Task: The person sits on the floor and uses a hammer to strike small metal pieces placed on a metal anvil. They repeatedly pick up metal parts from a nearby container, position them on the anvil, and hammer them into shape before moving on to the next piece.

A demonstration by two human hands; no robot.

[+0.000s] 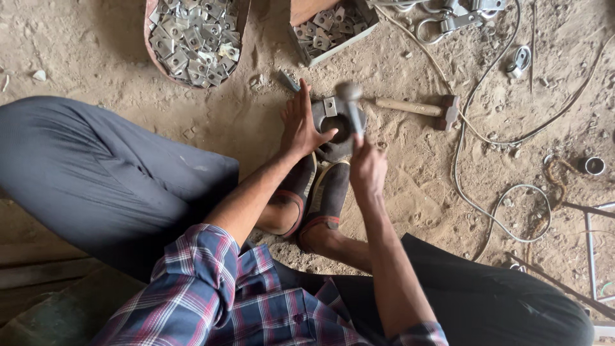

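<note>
Head view, looking down at your lap and the sandy floor. You use two hands and there are two hammers. Your left hand lies flat, fingers spread wide, holding nothing closed; its fingertips press on the left edge of one round die, a dark metal block on the ground just beyond your two shoes. One small bracket, a bent plate with a square hole, sits on the die's upper rim, beside your fingertips. Your right hand is wrapped tight round the handle of the first hammer, whose head is blurred and sits over the die, close to the bracket; you cannot tell whether it touches. The second hammer, wooden-handled, lies on the sand to the right of the die, apart from both hands.

There are two containers, both at the top. One tray, rounded, upper left, is heaped with many similar brackets, too many to count. One box, straight-sided, top centre, holds a smaller pile of the same parts. Further right lie several shackles, one grey cable looping across the sand, and one small ring near the right edge.
</note>
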